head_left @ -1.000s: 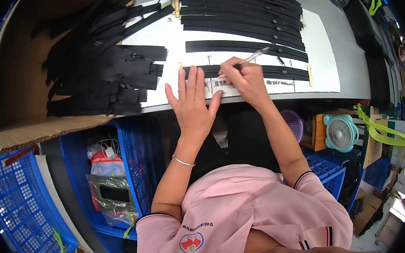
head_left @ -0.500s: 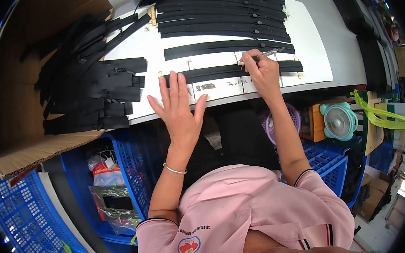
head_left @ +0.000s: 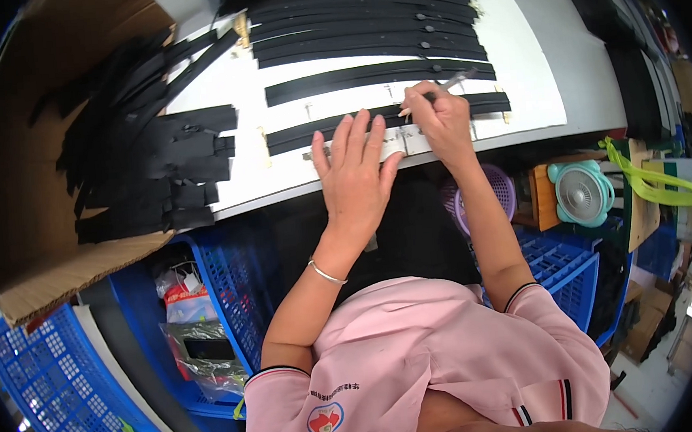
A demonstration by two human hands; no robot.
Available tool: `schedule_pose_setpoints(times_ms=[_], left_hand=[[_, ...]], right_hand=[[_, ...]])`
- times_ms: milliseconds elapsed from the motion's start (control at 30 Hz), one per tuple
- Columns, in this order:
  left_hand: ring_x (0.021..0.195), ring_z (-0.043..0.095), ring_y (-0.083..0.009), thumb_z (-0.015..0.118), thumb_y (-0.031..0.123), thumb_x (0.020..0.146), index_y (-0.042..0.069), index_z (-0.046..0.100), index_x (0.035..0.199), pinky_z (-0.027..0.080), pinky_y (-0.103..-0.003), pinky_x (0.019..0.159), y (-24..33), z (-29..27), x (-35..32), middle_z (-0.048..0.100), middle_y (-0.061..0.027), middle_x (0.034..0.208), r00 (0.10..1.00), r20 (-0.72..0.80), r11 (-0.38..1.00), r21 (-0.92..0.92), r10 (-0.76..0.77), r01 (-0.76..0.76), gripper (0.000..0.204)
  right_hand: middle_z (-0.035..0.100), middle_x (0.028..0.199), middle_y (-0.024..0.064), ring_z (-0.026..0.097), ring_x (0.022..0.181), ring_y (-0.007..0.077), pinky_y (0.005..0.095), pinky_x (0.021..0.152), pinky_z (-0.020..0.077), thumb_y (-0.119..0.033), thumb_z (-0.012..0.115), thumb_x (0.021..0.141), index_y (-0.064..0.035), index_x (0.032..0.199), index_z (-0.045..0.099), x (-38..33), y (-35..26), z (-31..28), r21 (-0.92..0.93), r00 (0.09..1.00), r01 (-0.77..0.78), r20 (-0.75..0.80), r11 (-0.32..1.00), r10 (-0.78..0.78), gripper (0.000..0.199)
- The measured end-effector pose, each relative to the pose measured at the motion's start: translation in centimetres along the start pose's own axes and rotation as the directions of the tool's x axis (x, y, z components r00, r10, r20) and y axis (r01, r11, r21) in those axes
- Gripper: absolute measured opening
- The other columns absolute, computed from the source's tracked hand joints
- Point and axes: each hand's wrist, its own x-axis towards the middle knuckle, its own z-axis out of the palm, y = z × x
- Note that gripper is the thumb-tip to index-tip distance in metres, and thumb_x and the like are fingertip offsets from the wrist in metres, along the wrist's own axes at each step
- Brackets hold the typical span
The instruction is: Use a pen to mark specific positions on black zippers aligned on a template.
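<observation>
Black fabric strip [head_left: 291, 140] lies beneath the left hand [head_left: 355, 184] (palm down, fingers loosely fanned); the right hand [head_left: 443, 125], curled, pinches a pen [head_left: 457, 80].

Strips [head_left: 351, 79] in rows on board [head_left: 520, 56], carton [head_left: 19, 136] at left (strip pile [head_left: 137, 143] partly inside), fan [head_left: 581, 191] at right

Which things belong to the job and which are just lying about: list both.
Likely the job:
Pen in the right hand
Black strips, apparently zippers
White board beneath
Cardboard box with more strips

Apparently just lying about:
Turquoise fan
Purple basket
Blue crates
</observation>
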Motion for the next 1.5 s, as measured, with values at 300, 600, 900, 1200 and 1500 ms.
schedule_pose_setpoints(times_ms=[300, 600, 900, 1200, 1500], left_hand=[[0.135, 0.049, -0.0282, 0.074, 0.032, 0.092, 0.007, 0.064, 0.136, 0.024, -0.058, 0.118, 0.0, 0.1, 0.1, 0.059, -0.0101, 0.141, 1.000, -0.004, 0.999, 0.043, 0.007, -0.007, 0.052], [0.136, 0.049, -0.0284, 0.075, 0.031, 0.091, 0.008, 0.063, 0.136, 0.022, -0.056, 0.119, 0.2, 0.2, 0.1, 0.058, -0.0098, 0.142, 1.000, -0.001, 0.998, 0.057, 0.010, -0.010, 0.052], [0.137, 0.048, -0.0298, 0.075, 0.030, 0.093, 0.009, 0.062, 0.139, 0.022, -0.054, 0.119, 0.2, -0.1, 0.1, 0.056, -0.0107, 0.146, 0.999, 0.040, 0.996, 0.086, 0.005, -0.008, 0.052], [0.135, 0.049, -0.0315, 0.074, 0.026, 0.093, 0.008, 0.063, 0.136, 0.023, -0.057, 0.118, 1.7, 0.2, 1.3, 0.058, -0.0120, 0.142, 1.000, 0.020, 1.000, 0.001, 0.004, -0.004, 0.048], [0.112, 0.061, -0.0284, 0.076, 0.011, 0.086, 0.005, 0.077, 0.103, 0.039, -0.045, 0.106, 6.6, 6.4, 7.4, 0.070, -0.0067, 0.116, 0.985, -0.111, 0.956, -0.250, 0.130, -0.155, 0.018]], right_hand=[[0.069, 0.071, 0.0036, 0.062, 0.065, 0.0065, 0.0243, 0.060, 0.0486, -0.012, 0.065, 0.096, 0.0066, 0.085, 0.071, -0.1, 0.5, -0.6, -0.094, 0.993, -0.043, 0.102, 0.995, 0.053, 0.022], [0.067, 0.067, 0.0041, 0.059, 0.060, 0.0066, 0.0251, 0.054, 0.0446, -0.012, 0.065, 0.096, 0.0047, 0.081, 0.071, -0.1, 0.8, -0.3, -0.173, 0.993, 0.091, 0.095, 0.981, -0.075, 0.022], [0.067, 0.075, 0.0028, 0.058, 0.068, 0.0061, 0.0222, 0.060, 0.0454, -0.005, 0.059, 0.097, 0.0011, 0.080, 0.068, 0.2, -0.7, -6.9, 0.237, 0.983, -0.103, -0.124, 0.966, 0.135, 0.020], [0.066, 0.070, 0.0009, 0.056, 0.062, 0.0047, 0.0213, 0.056, 0.0428, -0.018, 0.064, 0.101, -0.0002, 0.084, 0.071, 0.8, 4.2, -10.0, 0.076, 0.977, -0.092, -0.185, 0.993, 0.105, 0.026], [0.069, 0.072, 0.0009, 0.058, 0.060, 0.0056, 0.0242, 0.053, 0.0440, -0.018, 0.067, 0.099, 0.0022, 0.086, 0.073, 0.9, 4.8, -9.4, 0.030, 0.984, -0.053, -0.168, 0.998, 0.058, 0.025]])
